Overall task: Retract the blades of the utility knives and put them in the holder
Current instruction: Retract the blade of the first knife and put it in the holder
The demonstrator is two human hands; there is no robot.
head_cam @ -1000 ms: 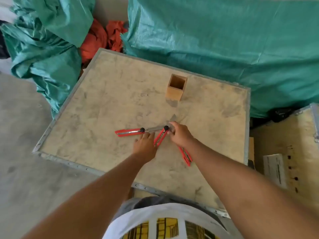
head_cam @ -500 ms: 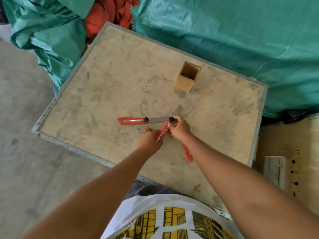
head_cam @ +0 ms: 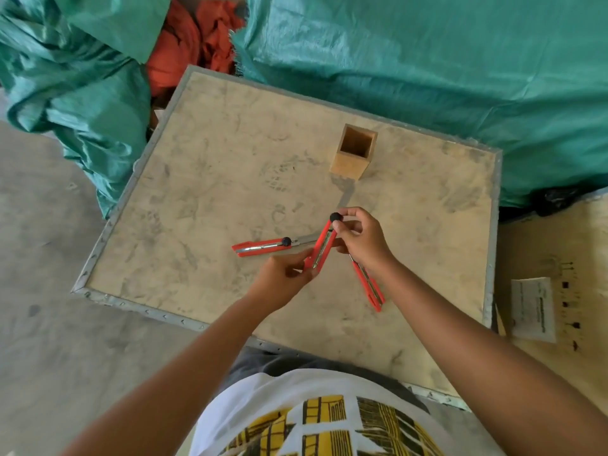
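Three red utility knives are on or over the wooden board point(head_cam: 214, 179). One knife point(head_cam: 321, 245) is lifted between both hands: my left hand point(head_cam: 286, 279) pinches its lower end, and my right hand point(head_cam: 360, 240) holds its upper end at the black knob. A second knife point(head_cam: 261, 248) lies flat to the left with its blade out. The third knife point(head_cam: 370, 287) lies partly under my right wrist. The square wooden holder point(head_cam: 353, 154) stands upright and apart, farther back.
Green tarpaulin point(head_cam: 427, 77) is heaped behind and left of the board, with orange cloth point(head_cam: 194, 44) between. A second wooden panel with a paper label point(head_cam: 533, 309) sits to the right. Concrete floor point(head_cam: 49, 291) lies on the left.
Both hands have raised one knife off the board, and it now points more upright. My right fingers have shifted to its black knob. The camera view has moved closer.
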